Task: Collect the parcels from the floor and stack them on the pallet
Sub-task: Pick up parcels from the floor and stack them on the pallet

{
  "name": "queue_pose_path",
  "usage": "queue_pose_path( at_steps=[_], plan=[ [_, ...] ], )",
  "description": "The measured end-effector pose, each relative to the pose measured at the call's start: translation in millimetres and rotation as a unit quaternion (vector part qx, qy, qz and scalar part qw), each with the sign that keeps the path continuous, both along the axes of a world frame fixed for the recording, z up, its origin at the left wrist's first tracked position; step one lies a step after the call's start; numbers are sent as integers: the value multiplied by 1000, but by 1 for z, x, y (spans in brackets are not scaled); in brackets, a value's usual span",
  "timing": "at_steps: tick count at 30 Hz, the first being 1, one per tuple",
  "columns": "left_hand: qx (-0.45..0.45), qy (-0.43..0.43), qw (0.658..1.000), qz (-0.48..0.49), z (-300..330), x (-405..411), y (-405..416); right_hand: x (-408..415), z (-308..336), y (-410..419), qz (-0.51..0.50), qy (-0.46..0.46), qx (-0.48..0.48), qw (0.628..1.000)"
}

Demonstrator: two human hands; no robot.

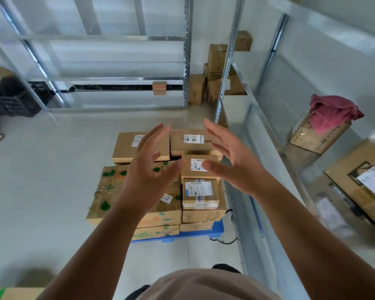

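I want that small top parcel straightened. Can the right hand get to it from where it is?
Probably yes. The right hand is open and holds nothing, above the small top parcel, whose top lies bare with nothing stacked on it. How far above cannot be told.

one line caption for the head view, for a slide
Both hands, left hand and right hand, open above parcels stacked on a blue pallet.

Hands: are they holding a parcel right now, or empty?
Empty. The left hand and right hand hover open, fingers spread, above the stacked parcels on the blue pallet.
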State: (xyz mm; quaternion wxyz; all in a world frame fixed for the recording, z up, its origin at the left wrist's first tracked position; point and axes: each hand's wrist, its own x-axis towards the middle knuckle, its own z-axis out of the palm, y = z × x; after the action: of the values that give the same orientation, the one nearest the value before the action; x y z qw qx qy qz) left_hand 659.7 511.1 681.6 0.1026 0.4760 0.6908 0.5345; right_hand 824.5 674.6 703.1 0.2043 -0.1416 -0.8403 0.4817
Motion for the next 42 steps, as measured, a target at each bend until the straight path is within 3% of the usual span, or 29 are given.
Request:
queue_pose_path(
  at_steps=[12, 21, 28, 31, 36, 42],
  plan=[
    [-150, -67, 986, -28, -108, -10, 27, 38, -104, 23, -143, -107, -172, 969],
    [-263, 29, 964, 20, -253, 5, 118, 73, -294, 107, -179, -165, -227, 943],
    [-304, 25, 950, 63, -376, -14, 176, 63, -461, 180, -191, -179, -281, 923],
    [-290, 61, 953, 69, -409, -22, 178, 51, -514, 195, -183, -175, -310, 916],
    [-281, 102, 952, 67, -421, -30, 168, 32, -561, 197, -136, -166, -347, 913],
    [-292, 86, 949, 77, -418, -32, 164, 18, -556, 189, -131, -155, -344, 917]
  ],
)
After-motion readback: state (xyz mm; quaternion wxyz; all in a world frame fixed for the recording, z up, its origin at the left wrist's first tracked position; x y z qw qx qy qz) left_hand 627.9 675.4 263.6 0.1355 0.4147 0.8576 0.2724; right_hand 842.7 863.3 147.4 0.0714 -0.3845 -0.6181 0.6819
